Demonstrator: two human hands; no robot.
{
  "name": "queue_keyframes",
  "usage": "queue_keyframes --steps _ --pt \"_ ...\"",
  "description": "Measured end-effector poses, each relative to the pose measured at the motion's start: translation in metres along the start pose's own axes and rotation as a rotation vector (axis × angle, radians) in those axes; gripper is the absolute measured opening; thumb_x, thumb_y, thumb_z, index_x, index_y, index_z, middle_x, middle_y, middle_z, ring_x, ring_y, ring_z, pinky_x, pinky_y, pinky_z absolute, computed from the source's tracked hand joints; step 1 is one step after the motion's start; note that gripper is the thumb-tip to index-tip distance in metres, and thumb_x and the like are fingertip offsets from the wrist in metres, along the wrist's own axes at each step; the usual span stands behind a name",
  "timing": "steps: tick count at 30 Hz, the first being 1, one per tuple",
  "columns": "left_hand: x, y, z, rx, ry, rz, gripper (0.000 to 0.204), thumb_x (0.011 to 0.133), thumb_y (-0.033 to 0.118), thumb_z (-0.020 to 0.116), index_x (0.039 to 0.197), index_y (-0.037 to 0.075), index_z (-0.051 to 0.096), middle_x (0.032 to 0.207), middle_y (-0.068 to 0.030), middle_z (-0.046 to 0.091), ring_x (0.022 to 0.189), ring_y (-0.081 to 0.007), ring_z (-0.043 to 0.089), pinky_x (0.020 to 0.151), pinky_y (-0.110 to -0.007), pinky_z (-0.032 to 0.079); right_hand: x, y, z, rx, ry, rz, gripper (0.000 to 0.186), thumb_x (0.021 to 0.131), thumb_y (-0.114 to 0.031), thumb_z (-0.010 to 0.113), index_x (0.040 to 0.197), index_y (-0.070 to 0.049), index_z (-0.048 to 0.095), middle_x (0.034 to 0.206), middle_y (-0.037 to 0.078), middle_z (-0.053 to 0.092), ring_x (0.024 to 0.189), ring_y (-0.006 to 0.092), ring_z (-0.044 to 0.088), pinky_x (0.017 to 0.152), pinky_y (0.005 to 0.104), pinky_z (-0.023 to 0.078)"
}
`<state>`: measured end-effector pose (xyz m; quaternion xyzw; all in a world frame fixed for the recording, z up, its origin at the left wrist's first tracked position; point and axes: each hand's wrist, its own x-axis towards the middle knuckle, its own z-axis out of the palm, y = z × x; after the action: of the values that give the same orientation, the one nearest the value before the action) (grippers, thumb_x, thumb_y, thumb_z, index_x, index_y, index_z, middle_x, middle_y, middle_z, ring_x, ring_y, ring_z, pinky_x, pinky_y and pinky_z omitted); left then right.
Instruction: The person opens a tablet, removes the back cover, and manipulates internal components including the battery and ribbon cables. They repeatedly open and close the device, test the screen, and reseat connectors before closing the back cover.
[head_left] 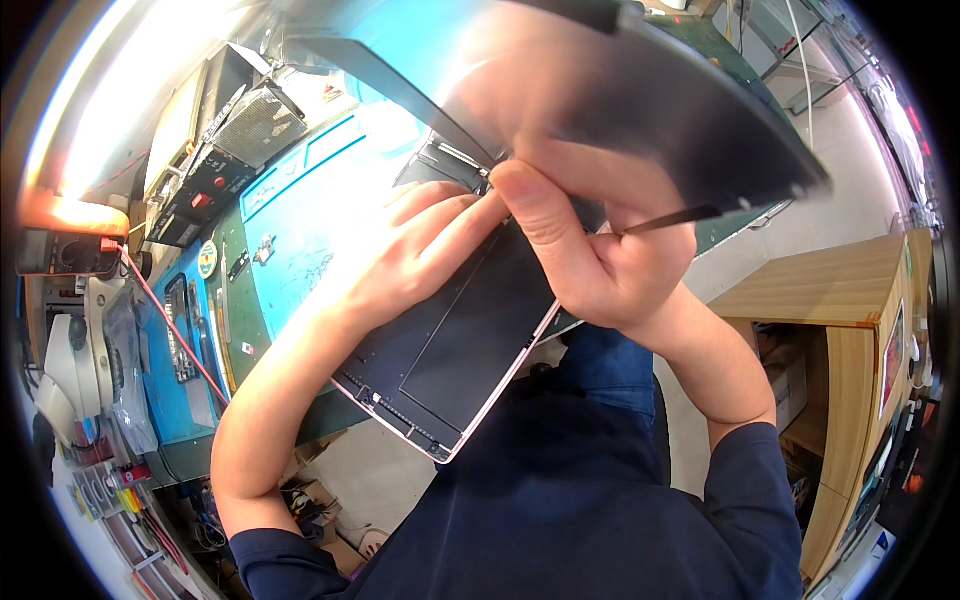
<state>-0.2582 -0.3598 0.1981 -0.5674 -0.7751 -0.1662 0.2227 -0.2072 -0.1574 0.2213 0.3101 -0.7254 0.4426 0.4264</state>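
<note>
Right hand pinches a thin tool; left hand presses the opened tablet, apparently.

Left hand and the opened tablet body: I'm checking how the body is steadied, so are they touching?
Touching. The head view shows the left hand lying flat on the tablet body, fingers pressed near its upper edge.

Electronics repair workshop: blue work mat, microscope, bench power supply.

Opened tablet body, dark screen panel hinged up, thin tool alongside.
</note>
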Motion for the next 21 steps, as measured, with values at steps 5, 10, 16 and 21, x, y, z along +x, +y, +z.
queue_keyframes --steps 5,10,16,21 --pt "0.003 0.001 -0.004 -0.059 -0.062 -0.064 0.044 0.082 0.01 0.063 0.127 0.006 0.064 0.094 -0.0071 0.069 0.091 -0.0257 0.068 0.081 -0.037 0.055 0.0 -0.004 -0.003 -0.01 -0.044 0.031 0.019 0.087 0.003 0.078 0.104 0.005 0.069 0.098 0.012 0.071 0.083 0.0179 0.066 0.076 0.027 0.052" --pt "0.006 0.004 -0.005 -0.058 -0.084 -0.094 0.044 0.083 0.01 0.063 0.126 0.004 0.064 0.093 -0.0075 0.07 0.091 -0.0259 0.068 0.08 -0.037 0.055 -0.002 -0.003 -0.003 -0.01 -0.041 0.027 0.022 0.087 0.003 0.078 0.107 0.005 0.069 0.099 0.012 0.071 0.084 0.018 0.067 0.077 0.0268 0.052" --pt "-0.001 0.003 -0.003 -0.09 -0.057 -0.09 0.041 0.086 0.009 0.065 0.126 0.003 0.064 0.097 -0.0101 0.071 0.09 -0.0277 0.068 0.079 -0.038 0.055 -0.004 -0.002 -0.003 0.006 -0.035 0.037 0.024 0.086 0.004 0.079 0.108 0.006 0.069 0.1 0.012 0.072 0.086 0.018 0.068 0.078 0.0269 0.053" --pt "-0.006 0.004 -0.004 -0.121 -0.041 -0.085 0.042 0.082 0.004 0.07 0.124 0.002 0.066 0.098 -0.0118 0.071 0.087 -0.0286 0.069 0.077 -0.039 0.055 -0.002 -0.001 -0.004 -0.018 -0.048 0.024 0.025 0.086 0.004 0.079 0.109 0.005 0.069 0.101 0.012 0.072 0.087 0.018 0.068 0.079 0.0269 0.053"
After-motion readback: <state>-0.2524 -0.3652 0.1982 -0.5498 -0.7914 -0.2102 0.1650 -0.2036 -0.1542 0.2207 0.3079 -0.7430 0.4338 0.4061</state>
